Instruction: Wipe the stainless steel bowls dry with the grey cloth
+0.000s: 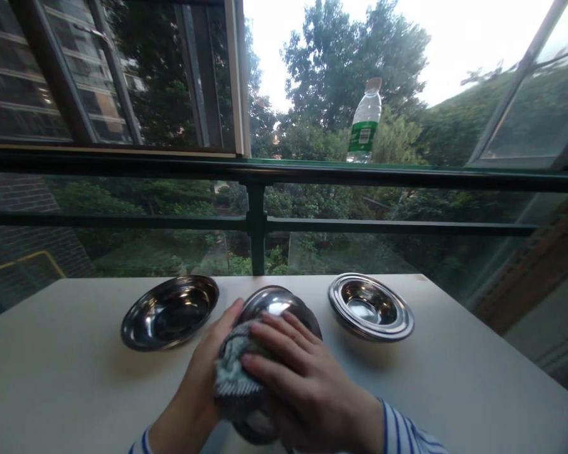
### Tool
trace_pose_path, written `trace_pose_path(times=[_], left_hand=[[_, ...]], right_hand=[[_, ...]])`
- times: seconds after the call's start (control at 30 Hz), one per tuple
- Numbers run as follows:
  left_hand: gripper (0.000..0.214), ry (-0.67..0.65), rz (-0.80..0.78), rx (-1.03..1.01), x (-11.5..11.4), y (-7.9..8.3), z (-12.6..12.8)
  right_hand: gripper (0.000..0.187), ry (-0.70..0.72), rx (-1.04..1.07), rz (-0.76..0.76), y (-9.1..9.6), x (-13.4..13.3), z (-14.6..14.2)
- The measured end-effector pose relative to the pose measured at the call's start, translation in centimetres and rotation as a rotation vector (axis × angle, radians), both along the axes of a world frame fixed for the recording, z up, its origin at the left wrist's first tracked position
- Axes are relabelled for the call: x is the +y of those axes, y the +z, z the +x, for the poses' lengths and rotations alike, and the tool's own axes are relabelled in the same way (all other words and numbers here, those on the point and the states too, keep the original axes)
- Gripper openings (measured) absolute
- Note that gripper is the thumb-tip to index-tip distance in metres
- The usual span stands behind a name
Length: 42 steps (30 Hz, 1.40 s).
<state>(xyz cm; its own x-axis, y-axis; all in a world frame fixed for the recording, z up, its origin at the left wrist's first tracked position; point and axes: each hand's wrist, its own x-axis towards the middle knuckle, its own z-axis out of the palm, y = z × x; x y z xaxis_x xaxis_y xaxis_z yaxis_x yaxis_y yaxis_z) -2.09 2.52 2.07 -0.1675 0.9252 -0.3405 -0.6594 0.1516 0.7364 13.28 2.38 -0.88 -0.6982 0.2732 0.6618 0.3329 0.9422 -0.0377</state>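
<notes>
In the head view, the left hand (pixel 201 375) is gripping the left side of a shiny, rounded silver metal bowl (pixel 271 299), its fingers mostly hidden. The right hand (pixel 307 372), fingers slightly spread, is pressing a crumpled pale green-grey cloth with a dark-and-white patterned edge (pixel 239 372) against this bowl, which is sitting tilted between both hands. Beyond the left hand, a wide, shallow, shiny steel bowl (pixel 170 313) is resting on a smooth white table (pixel 76 378). Beyond and right of the right hand, a broad-rimmed silver metal bowl (pixel 372 307) is lying.
</notes>
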Motion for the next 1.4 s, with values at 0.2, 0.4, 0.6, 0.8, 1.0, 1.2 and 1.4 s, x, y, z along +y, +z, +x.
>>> trace_pose_path(times=[0.2,0.4,0.6,0.8,1.0,1.2,1.4], left_hand=[[0.016,-0.179,-0.035,-0.010,-0.9,0.1,0.6],[0.025,0.061,-0.047,-0.112,0.4,1.6,-1.5],[0.027,0.206,-0.024,-0.133,1.6,0.7,-2.4],[0.022,0.261,-0.120,-0.011,1.6,-1.1,-0.7],[0.018,0.055,-0.041,-0.014,0.1,-1.6,0.8],[0.021,-0.071,-0.059,0.002,0.0,0.3,0.1],[0.027,-0.059,0.072,0.482,-0.1,0.4,-1.5]], right_hand=[[0.037,-0.080,0.354,-0.554,0.3,2.8,1.6],[0.038,-0.095,0.667,-0.774,-1.6,3.3,0.8],[0.059,-0.153,0.379,-0.158,-5.4,0.7,-1.7],[0.045,-0.083,0.046,0.225,-3.7,0.2,-1.3],[0.050,-0.094,0.042,-0.146,-0.7,0.9,-0.1],[0.037,-0.175,0.312,-0.535,-0.3,4.0,1.8],[0.030,-0.271,0.418,-0.606,-0.2,5.1,3.6]])
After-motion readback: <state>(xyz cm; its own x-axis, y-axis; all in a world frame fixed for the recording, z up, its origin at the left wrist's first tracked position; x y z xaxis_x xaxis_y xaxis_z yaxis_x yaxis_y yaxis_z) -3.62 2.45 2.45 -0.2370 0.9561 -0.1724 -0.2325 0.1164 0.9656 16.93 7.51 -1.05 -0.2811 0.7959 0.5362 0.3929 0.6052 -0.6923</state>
